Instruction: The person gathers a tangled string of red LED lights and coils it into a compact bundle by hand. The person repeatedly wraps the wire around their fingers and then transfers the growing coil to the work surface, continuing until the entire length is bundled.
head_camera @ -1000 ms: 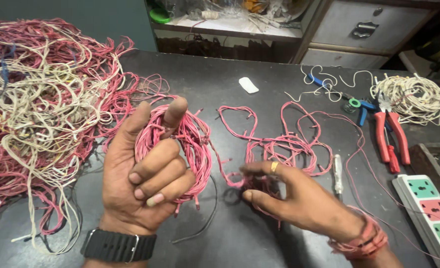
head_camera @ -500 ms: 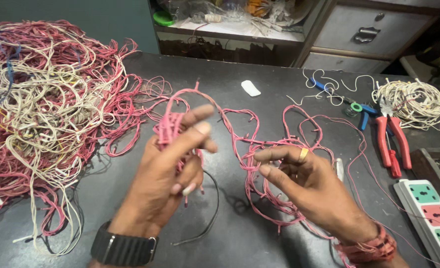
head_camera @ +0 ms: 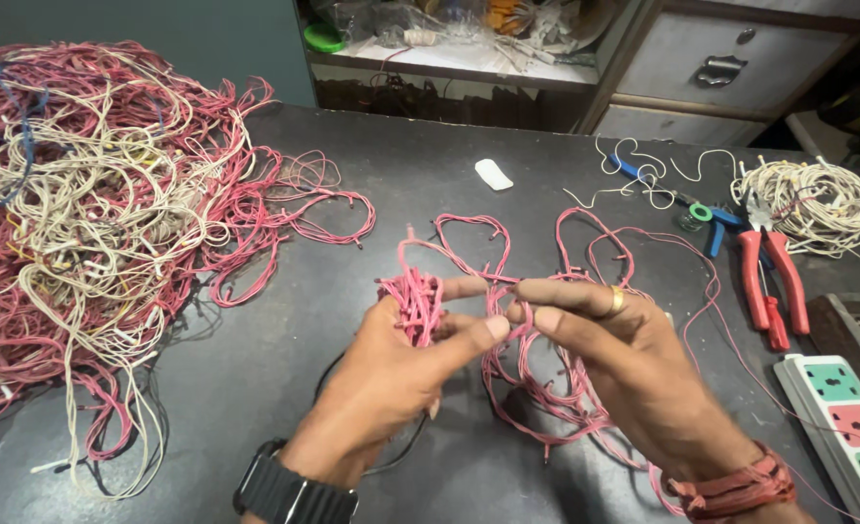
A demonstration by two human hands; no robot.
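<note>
While our left hand (head_camera: 391,378) clamps a bunch of pink wires (head_camera: 415,303) above the dark counter (head_camera: 420,184), our right hand (head_camera: 624,374) pinches one loose strand (head_camera: 503,291) in narrow fingers (head_camera: 546,289), and we judge these wires light, springy and tangle-prone, best gripped near their ends.

Dark table (head_camera: 430,175) with wire heap (head_camera: 90,223), red pliers (head_camera: 769,281), power strip (head_camera: 852,417).

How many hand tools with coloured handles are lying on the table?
2 that I can make out: red-handled pliers at the right, beside the white wire coil, and a blue-handled tool just left of them. Others may be hidden under the wires.
</note>
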